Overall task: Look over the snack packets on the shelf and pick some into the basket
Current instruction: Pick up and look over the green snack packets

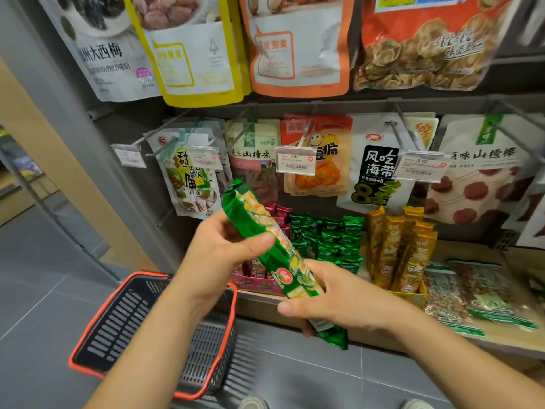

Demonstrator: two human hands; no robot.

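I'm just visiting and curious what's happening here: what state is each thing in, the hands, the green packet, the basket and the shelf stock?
Green snack packet: tilted, held in both hands, not in the basket.
Left hand: grips the packet's upper part.
Right hand: holds the packet's lower end.
Basket: on the floor, no packets visible inside.
Gold packets: upright on the shelf.
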